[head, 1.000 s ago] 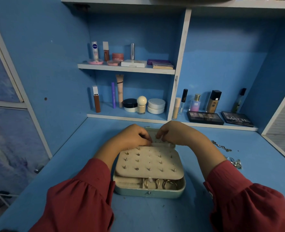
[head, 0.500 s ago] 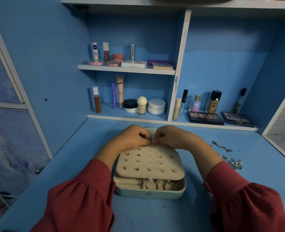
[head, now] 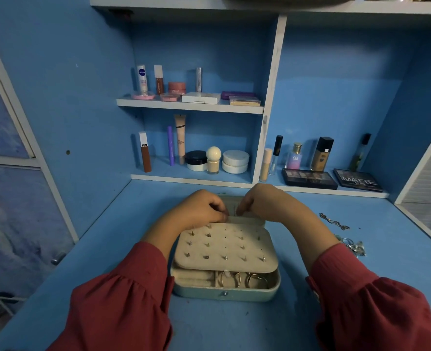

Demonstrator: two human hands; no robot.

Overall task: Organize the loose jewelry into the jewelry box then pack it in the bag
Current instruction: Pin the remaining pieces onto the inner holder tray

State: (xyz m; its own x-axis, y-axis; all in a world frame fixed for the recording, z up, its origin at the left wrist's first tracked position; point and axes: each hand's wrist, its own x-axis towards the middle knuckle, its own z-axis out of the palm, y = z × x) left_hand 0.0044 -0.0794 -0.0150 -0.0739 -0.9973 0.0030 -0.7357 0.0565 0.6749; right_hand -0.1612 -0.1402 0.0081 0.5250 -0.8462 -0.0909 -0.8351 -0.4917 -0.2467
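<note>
Jewelry box (head: 225, 291) sits open on my blue desk (head: 143, 203), its cream earring panel (head: 225, 247) studded with posts and rings (head: 244, 278) showing in the front tray. My left hand (head: 199, 207) and right hand (head: 261, 201) curl at the panel's far edge, fingertips pinched close together; on what, I cannot tell. Loose chains (head: 334, 221) lie to the right. Behind, blue shelves (head: 189, 106) hold cosmetics and palettes (head: 309, 178).

Item between hands (head: 232, 211) too small
</note>
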